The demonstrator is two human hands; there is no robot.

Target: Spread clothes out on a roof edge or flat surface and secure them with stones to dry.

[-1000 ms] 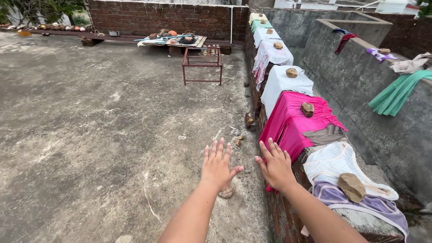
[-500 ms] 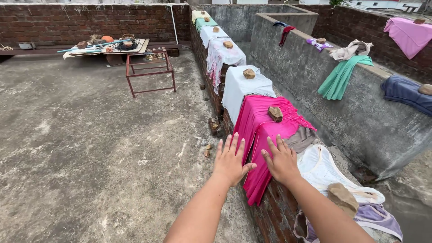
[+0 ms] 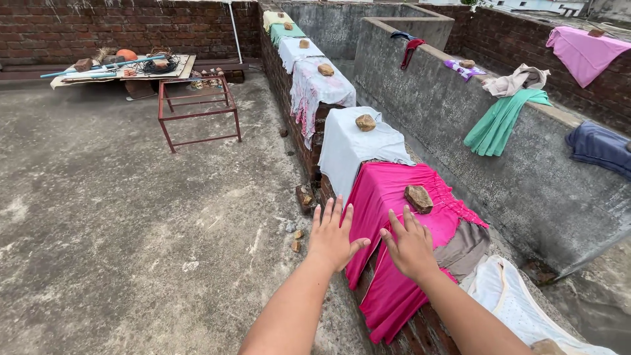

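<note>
A grey concrete roof floor point(image 3: 118, 217) fills the left. A low brick wall point(image 3: 309, 148) runs from six o'clock up to twelve, draped with clothes. The pink cloth point(image 3: 388, 197) hangs over the wall directly ahead of both hands, its folds falling down the wall's near face. A white cloth point(image 3: 348, 141) lies just beyond it at twelve o'clock. The left hand point(image 3: 333, 238) is open, fingers spread, at the pink cloth's nine o'clock edge. The right hand point(image 3: 411, 246), also open and empty, hovers over the cloth. A brown stone point(image 3: 419, 198) rests on the cloth at the right hand's twelve o'clock, near its fingertips.
</note>
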